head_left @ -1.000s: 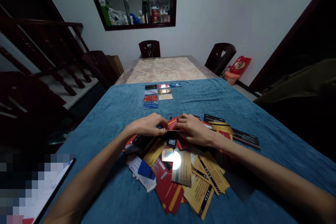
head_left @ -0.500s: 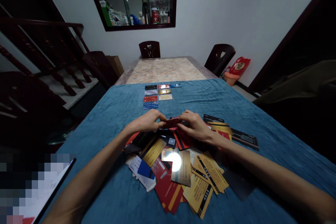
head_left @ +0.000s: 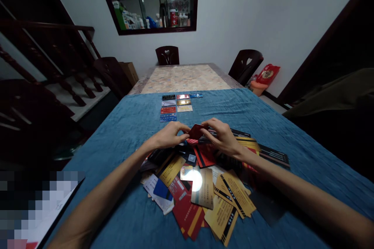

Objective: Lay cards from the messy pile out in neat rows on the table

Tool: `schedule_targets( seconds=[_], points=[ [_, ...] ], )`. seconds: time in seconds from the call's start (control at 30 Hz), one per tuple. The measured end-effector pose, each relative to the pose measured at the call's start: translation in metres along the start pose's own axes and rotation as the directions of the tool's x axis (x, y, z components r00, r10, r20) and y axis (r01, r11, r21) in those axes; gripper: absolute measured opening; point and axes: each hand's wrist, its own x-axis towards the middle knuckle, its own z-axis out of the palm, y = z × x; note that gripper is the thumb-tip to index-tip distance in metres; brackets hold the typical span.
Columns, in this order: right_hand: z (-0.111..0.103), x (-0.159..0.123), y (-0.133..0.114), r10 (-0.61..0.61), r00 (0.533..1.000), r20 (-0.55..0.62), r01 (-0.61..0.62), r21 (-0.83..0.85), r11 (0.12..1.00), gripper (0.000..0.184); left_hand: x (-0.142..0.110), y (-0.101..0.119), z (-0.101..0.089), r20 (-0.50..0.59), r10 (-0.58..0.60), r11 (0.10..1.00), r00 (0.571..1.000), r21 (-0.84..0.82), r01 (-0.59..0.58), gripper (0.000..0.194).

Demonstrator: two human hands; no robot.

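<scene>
A dark red card (head_left: pixel 196 131) is held tilted between both hands, just above the far side of a card pile. My left hand (head_left: pixel 170 135) pinches its left edge with thumb and fingers. At its upper right corner, my right hand (head_left: pixel 221 137) has the card between thumb and fingertips. Below them spreads the loose pile, with a red card (head_left: pixel 187 218), a yellow card (head_left: pixel 172 169), a shiny gold card (head_left: pixel 206 190) and a black card (head_left: pixel 273 155) among several others. Farther off, two short columns of cards lie neatly, including a blue card (head_left: pixel 168 118) and a red card (head_left: pixel 168 110).
A blue cloth (head_left: pixel 117 155) covers the near part of the table; patterned tabletop (head_left: pixel 187 78) shows beyond. Dark chairs (head_left: pixel 245 66) stand around it. A blurred-out flat object (head_left: pixel 43 210) lies at lower left. A glass-shelved cabinet (head_left: pixel 154 33) is set in the wall.
The dark red card has been raised slightly and turned from nearly flat to more tilted. My right hand has shifted a little to the right. The laid-out cards are unchanged.
</scene>
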Motion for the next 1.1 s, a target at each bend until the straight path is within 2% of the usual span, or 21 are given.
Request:
schedule_targets(
  seconds=[0.2,0.4,0.53,0.73,0.87,1.1],
  points=[
    [-0.001,0.002,0.004,-0.120,0.992,-0.030,0.113,-0.157,0.981,0.020,0.002,0.002,0.007,-0.204,0.008,0.998,0.979,-0.061,-0.021,0.027],
    [-0.001,0.001,0.005,-0.228,0.974,-0.011,0.218,-0.262,0.940,0.021,0.005,0.007,0.020,-0.291,0.054,0.997,0.955,-0.035,-0.067,0.016],
    [-0.001,-0.001,0.005,-0.126,0.990,0.058,0.135,-0.208,0.969,0.018,0.006,0.004,0.024,-0.342,0.064,0.998,0.938,-0.003,-0.069,0.014],
    [0.004,-0.004,0.011,0.051,0.985,0.167,-0.028,-0.135,0.990,0.011,0.006,-0.002,0.021,-0.378,-0.017,0.994,0.926,-0.103,-0.024,0.015],
    [0.008,-0.005,0.016,0.084,0.976,0.201,-0.068,-0.084,0.994,0.013,0.007,-0.002,0.019,-0.385,-0.089,0.988,0.919,-0.149,0.034,0.016],
    [0.007,-0.004,0.020,0.071,0.987,0.145,-0.060,-0.080,0.995,0.025,0.008,-0.006,0.018,-0.317,-0.182,0.974,0.931,-0.189,0.126,0.022]
  ],
)
